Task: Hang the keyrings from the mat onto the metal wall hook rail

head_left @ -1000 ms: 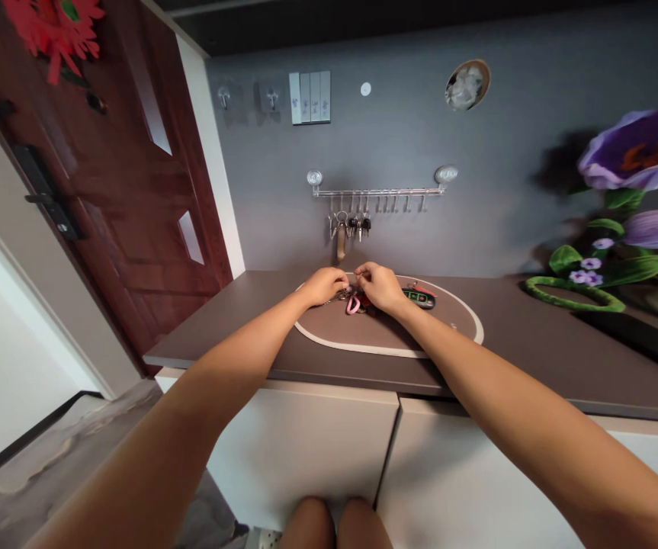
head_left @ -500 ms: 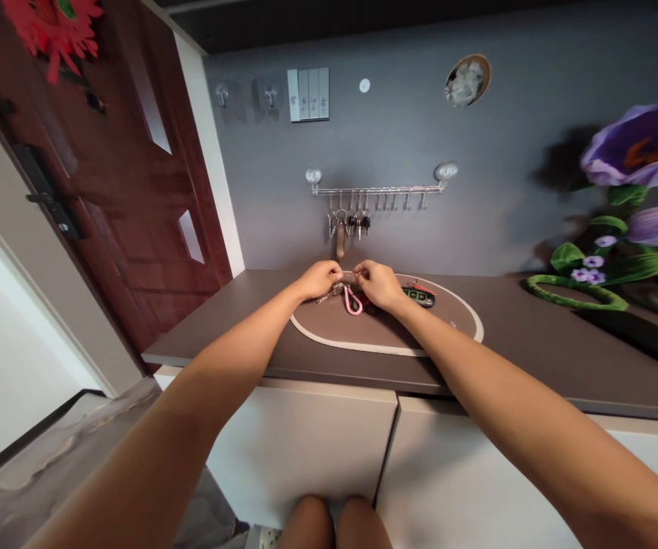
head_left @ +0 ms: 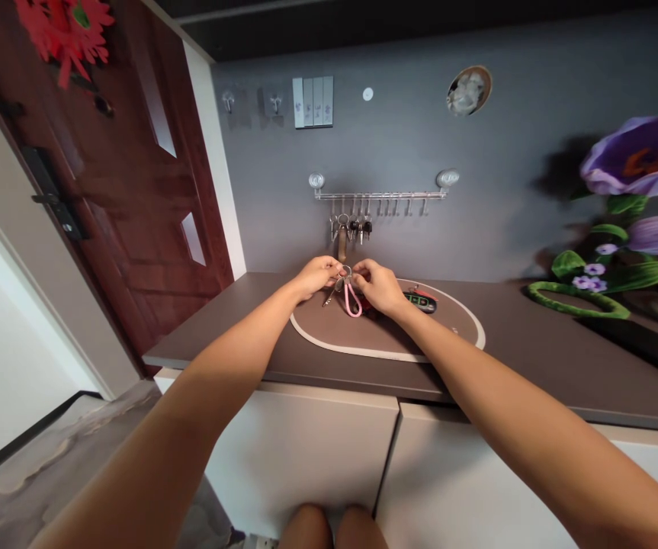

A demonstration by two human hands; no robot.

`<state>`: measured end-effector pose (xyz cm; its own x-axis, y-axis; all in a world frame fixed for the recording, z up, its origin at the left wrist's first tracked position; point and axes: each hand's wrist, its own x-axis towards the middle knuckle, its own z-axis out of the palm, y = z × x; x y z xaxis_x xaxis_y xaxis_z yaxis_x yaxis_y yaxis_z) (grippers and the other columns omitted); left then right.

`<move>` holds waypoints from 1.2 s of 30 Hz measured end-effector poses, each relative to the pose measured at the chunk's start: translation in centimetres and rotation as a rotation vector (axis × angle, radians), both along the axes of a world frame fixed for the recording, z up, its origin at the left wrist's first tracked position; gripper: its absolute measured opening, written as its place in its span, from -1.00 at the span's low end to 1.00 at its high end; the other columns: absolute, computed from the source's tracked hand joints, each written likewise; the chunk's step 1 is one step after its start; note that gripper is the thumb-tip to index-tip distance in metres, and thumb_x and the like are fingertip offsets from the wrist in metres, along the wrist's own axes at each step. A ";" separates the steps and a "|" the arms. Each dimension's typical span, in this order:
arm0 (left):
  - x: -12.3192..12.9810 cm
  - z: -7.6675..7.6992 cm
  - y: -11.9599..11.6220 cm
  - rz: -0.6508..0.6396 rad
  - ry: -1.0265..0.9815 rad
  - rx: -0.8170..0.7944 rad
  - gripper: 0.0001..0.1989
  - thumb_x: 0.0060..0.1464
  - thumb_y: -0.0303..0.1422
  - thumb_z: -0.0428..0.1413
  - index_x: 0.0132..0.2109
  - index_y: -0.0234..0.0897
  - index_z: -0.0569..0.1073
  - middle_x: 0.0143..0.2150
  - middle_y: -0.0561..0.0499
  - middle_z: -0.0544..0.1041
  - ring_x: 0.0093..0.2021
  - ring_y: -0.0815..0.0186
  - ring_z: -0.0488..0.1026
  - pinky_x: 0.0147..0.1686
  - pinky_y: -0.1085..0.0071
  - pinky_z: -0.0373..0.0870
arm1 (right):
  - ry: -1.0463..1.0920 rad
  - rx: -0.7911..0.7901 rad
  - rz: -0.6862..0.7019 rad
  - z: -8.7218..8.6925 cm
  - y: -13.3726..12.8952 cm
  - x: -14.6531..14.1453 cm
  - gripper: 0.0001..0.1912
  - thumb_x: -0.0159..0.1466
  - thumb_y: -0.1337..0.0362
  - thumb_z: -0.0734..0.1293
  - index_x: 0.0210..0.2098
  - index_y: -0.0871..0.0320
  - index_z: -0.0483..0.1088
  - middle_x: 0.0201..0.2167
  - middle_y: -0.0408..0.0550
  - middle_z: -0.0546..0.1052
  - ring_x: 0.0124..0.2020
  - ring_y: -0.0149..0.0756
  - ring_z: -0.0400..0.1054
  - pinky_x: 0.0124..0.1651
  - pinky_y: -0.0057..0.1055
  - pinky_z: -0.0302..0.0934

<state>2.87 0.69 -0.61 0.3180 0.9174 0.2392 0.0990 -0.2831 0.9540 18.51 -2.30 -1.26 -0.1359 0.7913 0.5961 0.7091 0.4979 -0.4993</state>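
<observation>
Between thumb and fingers, my left hand [head_left: 318, 279] pinches a metal key ring [head_left: 346, 269] just above the counter. From the ring hang a pink loop strap [head_left: 352, 302] and a silver key [head_left: 329, 298]. My right hand [head_left: 380, 287] is closed with its fingertips at the right side of the same ring. Below both hands lies a brown oval mat [head_left: 357, 335] with a pale rim. A dark car key fob [head_left: 422, 302] with green-edged buttons rests on it, partly behind my right wrist. Something red beneath my right hand is mostly hidden.
On the grey wall, a clear hook rail [head_left: 383, 196] holds several hanging keys [head_left: 360, 229] at its left part. A purple flower decoration [head_left: 643, 164] stands at the right on the dark counter [head_left: 540, 358]. A dark red door [head_left: 128, 206] is at the left.
The key ring has come up into view between my fingertips, and the silver key now hangs more steeply. The pink loop has straightened downward. The view has shifted slightly.
</observation>
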 end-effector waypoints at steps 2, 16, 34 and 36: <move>0.0 0.1 -0.1 -0.020 -0.052 -0.014 -0.89 0.09 -0.42 -0.03 -0.35 -0.39 0.33 -0.38 0.00 0.44 -0.42 0.50 0.38 -0.30 0.48 0.32 | 0.005 0.027 0.024 0.0 0.0 0.0 -0.82 0.11 0.33 0.22 -0.26 0.15 0.32 -0.39 -0.11 0.48 -0.40 -0.40 0.31 -0.26 -0.46 0.14; 0.1 0.6 -0.4 -0.092 -0.291 0.056 -0.80 -0.04 -0.28 0.11 -0.33 -0.36 0.37 -0.34 0.02 0.43 -0.39 0.48 0.35 -0.31 0.46 0.29 | 0.071 0.137 0.104 0.3 -0.4 -0.1 -0.78 0.17 0.19 0.15 -0.32 0.17 0.33 -0.44 -0.10 0.45 -0.42 -0.39 0.28 -0.29 -0.45 0.12; 0.5 0.5 -0.6 -0.153 -0.338 0.064 -0.74 -0.13 -0.28 0.18 -0.34 -0.39 0.38 -0.38 0.04 0.42 -0.41 0.49 0.35 -0.29 0.43 0.34 | 0.316 0.094 0.211 0.3 0.3 0.2 -0.76 0.13 0.11 0.19 -0.42 0.18 0.29 -0.52 -0.15 0.37 -0.48 -0.42 0.21 -0.34 -0.46 0.12; 0.5 0.5 -0.6 -0.152 -0.339 0.055 -0.73 -0.13 -0.28 0.18 -0.31 -0.38 0.39 -0.35 0.02 0.43 -0.40 0.49 0.36 -0.32 0.45 0.34 | 0.328 0.098 0.212 0.3 0.3 0.3 -0.77 0.13 0.12 0.19 -0.43 0.17 0.28 -0.54 -0.15 0.35 -0.48 -0.41 0.20 -0.36 -0.46 0.12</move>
<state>3.42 0.08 -0.12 0.3434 0.8487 0.4022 -0.2672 -0.3223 0.9082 18.81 -1.97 -0.93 -0.0798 0.7035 0.7062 0.3961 0.6725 -0.6252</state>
